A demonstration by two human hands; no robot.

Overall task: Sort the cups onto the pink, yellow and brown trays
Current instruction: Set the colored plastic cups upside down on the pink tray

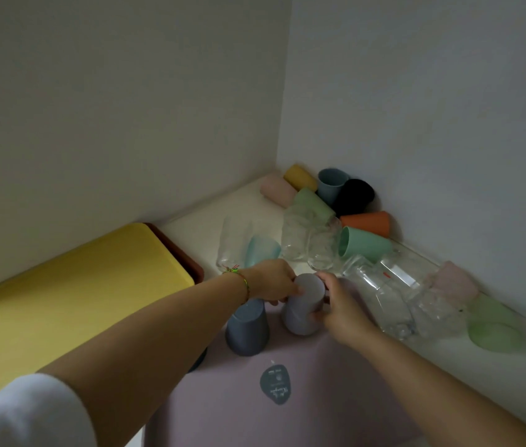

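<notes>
Both hands meet on a pale lilac cup (303,304) standing upside down on the pink tray (319,398). My left hand (271,280) touches its top and left side; my right hand (340,304) wraps its right side. A grey-blue cup (248,330) stands upside down just left of it, partly under my left forearm. The yellow tray (77,291) lies to the left, stacked on the brown tray (187,256), of which only an edge shows. Several coloured cups (365,243) lie heaped in the far corner.
Clear plastic cups (310,240) and crumpled clear wrapping (394,295) lie between the heap and the pink tray. A pale green cup (494,327) and a pink one (455,280) lie along the right wall. Walls close in behind and on the right.
</notes>
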